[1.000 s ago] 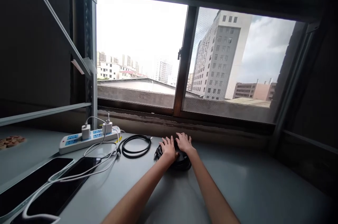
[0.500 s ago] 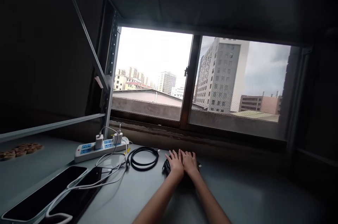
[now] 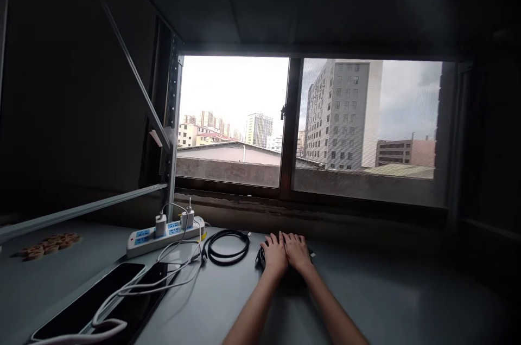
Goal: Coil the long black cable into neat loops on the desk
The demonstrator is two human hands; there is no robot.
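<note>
Black cable bundle (image 3: pixel 261 258), on the surface (image 3: pixel 374 291) near the window (image 3: pixel 287 160).
Left hand (image 3: pixel 274 254) and right hand (image 3: pixel 297 251) palm-down on top, fingers extended (thumbs not clear); gap between them has narrowed since a second ago, covering more of the bundle; judged: pressing it down.

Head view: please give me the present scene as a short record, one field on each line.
Left hand: on top of a dark cable bundle, fingers extended
Right hand: beside the left, on the same bundle
Bundle visibility: mostly hidden by hands
Left of hands: coiled black cable on the grey table
Power strip: two white chargers plugged in
Near left: two dark-screened devices, white cable partly over them
Far left: brown pieces, too small to identify
Background: window, buildings outside
</note>
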